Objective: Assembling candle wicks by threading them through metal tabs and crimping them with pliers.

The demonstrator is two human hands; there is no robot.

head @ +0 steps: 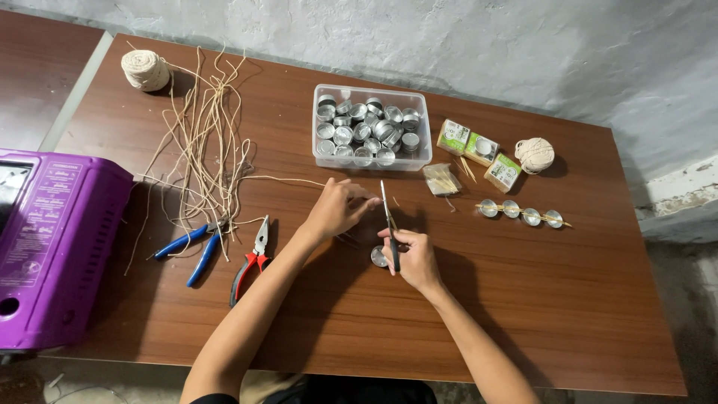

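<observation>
The right hand (416, 258) gripped upright scissors (390, 224) above a small metal cup (379, 256) on the wooden table (523, 299), while the left hand (338, 207) pinched a cord (280, 179) just beside the blades.

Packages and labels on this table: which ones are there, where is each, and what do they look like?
Three small boxes: right of the clear plastic tub, in a row; tan card with green and white labels.
Clear packet: in front of those boxes; holds thin sticks.
Purple case: left edge; printed panel on top.
</observation>
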